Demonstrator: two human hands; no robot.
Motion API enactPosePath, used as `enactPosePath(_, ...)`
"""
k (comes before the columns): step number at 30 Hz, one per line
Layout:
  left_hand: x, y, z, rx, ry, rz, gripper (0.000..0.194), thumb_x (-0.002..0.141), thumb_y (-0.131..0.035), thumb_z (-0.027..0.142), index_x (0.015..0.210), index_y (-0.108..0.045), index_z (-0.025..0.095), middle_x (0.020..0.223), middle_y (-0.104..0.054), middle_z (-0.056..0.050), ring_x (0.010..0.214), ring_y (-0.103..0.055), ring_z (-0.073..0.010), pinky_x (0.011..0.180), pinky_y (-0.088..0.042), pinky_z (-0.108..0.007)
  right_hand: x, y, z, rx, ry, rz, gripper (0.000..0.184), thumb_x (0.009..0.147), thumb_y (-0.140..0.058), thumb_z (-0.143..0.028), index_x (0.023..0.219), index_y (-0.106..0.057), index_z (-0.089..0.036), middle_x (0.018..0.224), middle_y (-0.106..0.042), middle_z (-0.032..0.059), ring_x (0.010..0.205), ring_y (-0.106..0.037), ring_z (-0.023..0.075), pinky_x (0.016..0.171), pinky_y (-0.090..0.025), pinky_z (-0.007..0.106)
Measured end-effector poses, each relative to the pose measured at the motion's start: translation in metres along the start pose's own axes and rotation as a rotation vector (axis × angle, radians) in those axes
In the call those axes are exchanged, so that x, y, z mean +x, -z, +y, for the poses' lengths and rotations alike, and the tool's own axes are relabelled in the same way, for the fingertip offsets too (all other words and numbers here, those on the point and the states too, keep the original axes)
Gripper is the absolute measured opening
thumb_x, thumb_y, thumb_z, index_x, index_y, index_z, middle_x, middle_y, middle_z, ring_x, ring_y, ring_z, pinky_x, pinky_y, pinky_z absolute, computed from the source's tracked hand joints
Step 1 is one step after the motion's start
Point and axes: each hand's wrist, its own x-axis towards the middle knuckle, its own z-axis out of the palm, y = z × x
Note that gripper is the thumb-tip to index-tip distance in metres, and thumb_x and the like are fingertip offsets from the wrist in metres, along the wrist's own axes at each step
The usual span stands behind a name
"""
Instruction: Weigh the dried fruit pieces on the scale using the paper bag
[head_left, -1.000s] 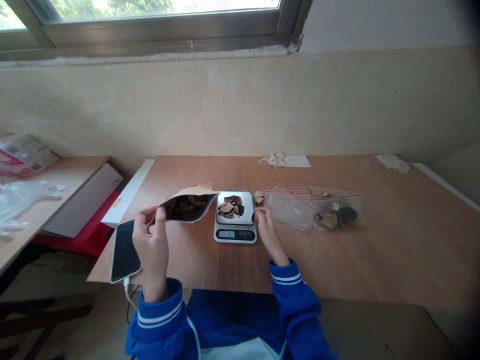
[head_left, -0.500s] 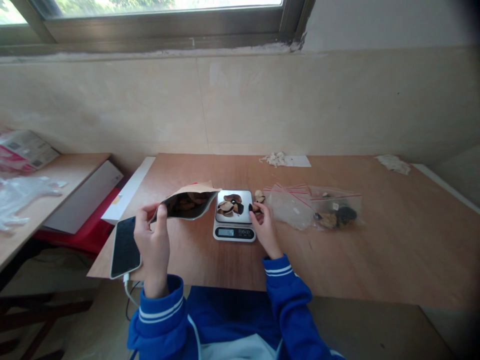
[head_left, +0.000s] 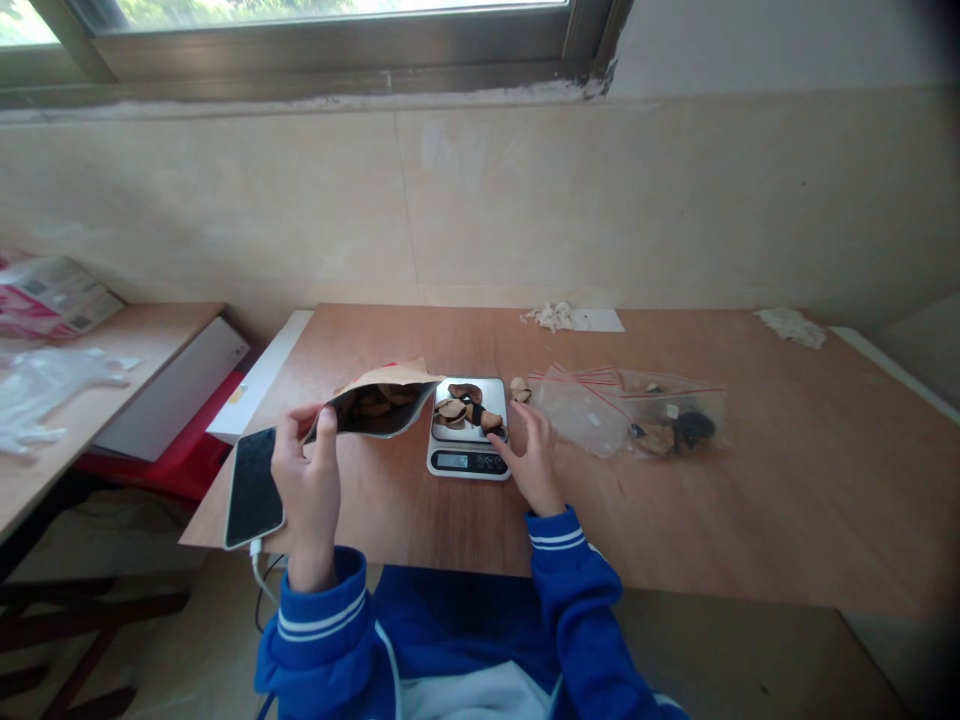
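Observation:
My left hand (head_left: pixel 307 470) is closed on the edge of a brown paper pouch (head_left: pixel 401 372), whose mouth gapes toward me and shows dried brown slices inside. Just right of the pouch stands a small white kitchen scale (head_left: pixel 442 462) with a lit display. Several dried slices (head_left: pixel 452 410), dark-edged and tan like dried mushroom, lie on its metal plate. At the plate's right edge my right hand (head_left: pixel 534 465) is open, thumb and fingers apart, beside one slice (head_left: pixel 491 420). Another pale dried piece (head_left: pixel 520 389) sits on the table behind my fingers.
Clear zip bags (head_left: pixel 585 415) lie right of the scale, and one bag (head_left: pixel 679 425) holds dark and tan pieces. A phone (head_left: pixel 253 490) with a cable is by my left wrist. White scraps (head_left: pixel 553 316) lie near the wall. Left is another table (head_left: pixel 180 325) with plastic film.
My right hand has let go of a dried slice, which now lies on the right side of the scale plate. The fingers have spread. My left hand still holds the pouch.

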Motion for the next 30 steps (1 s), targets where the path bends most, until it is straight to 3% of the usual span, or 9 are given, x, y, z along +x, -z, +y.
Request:
enactPosePath(4, 0.000, 0.000, -0.001, 0.011, 0.004, -0.001, 0.025, 0.088, -0.056, 0.043, 0.091, -0.061, 0.018, 0.088, -0.064, -0.002, 0.087, -0.061, -0.0179, 0.080, -0.046, -0.029, -0.021, 0.008, 0.016, 0.049, -0.120, 0.084, 0.036, 0.093, -0.048, -0.043, 0.118, -0.059, -0.019, 0.115, -0.055, 0.0129, 0.103, -0.054, 0.0239, 0.082, -0.050, 0.041)
enactPosePath(7, 0.001, 0.000, -0.001, 0.030, -0.007, 0.013, 0.026, 0.088, -0.055, 0.043, 0.091, -0.061, 0.018, 0.088, -0.065, -0.002, 0.087, -0.061, -0.0183, 0.079, -0.045, -0.029, -0.036, 0.013, 0.027, 0.089, -0.185, 0.112, 0.030, 0.094, -0.043, -0.039, 0.104, -0.062, -0.017, 0.102, -0.058, 0.0112, 0.084, -0.056, 0.0198, 0.067, -0.050, 0.034)
enactPosePath(12, 0.001, 0.000, -0.001, 0.109, 0.020, 0.066, 0.035, 0.089, -0.052, 0.048, 0.094, -0.069, 0.018, 0.081, -0.066, -0.002, 0.076, -0.059, -0.0177, 0.074, -0.043, -0.029, -0.042, 0.017, 0.029, 0.097, -0.165, 0.077, 0.026, 0.093, -0.042, -0.031, 0.093, -0.064, -0.019, 0.093, -0.058, 0.0087, 0.083, -0.055, 0.0201, 0.066, -0.047, 0.032)
enactPosePath(18, 0.006, 0.003, 0.003, 0.210, 0.030, 0.293, 0.039, 0.088, -0.053, 0.049, 0.096, -0.075, 0.017, 0.066, -0.062, -0.001, 0.061, -0.051, -0.0156, 0.062, -0.039, -0.030, -0.040, 0.015, 0.026, 0.084, -0.152, 0.053, 0.025, 0.092, -0.042, -0.028, 0.092, -0.065, -0.019, 0.092, -0.057, 0.0081, 0.079, -0.054, 0.0196, 0.065, -0.046, 0.032)
enactPosePath(21, 0.011, 0.007, 0.006, 0.190, 0.036, 0.375, 0.037, 0.088, -0.055, 0.047, 0.099, -0.075, 0.018, 0.068, -0.064, -0.001, 0.057, -0.049, -0.0147, 0.058, -0.038, -0.030, -0.041, 0.014, 0.028, 0.080, -0.150, 0.037, 0.025, 0.092, -0.042, -0.027, 0.091, -0.066, -0.019, 0.091, -0.057, 0.0079, 0.080, -0.055, 0.0196, 0.064, -0.046, 0.032)
enactPosePath(30, 0.013, 0.011, 0.008, 0.244, 0.046, 0.316, 0.036, 0.088, -0.054, 0.048, 0.100, -0.075, 0.021, 0.069, -0.067, -0.002, 0.058, -0.053, -0.0176, 0.061, -0.044, -0.033, -0.040, 0.016, 0.027, 0.068, -0.149, 0.029, 0.025, 0.090, -0.043, -0.026, 0.088, -0.067, -0.020, 0.090, -0.056, 0.0078, 0.079, -0.055, 0.0200, 0.062, -0.048, 0.032)
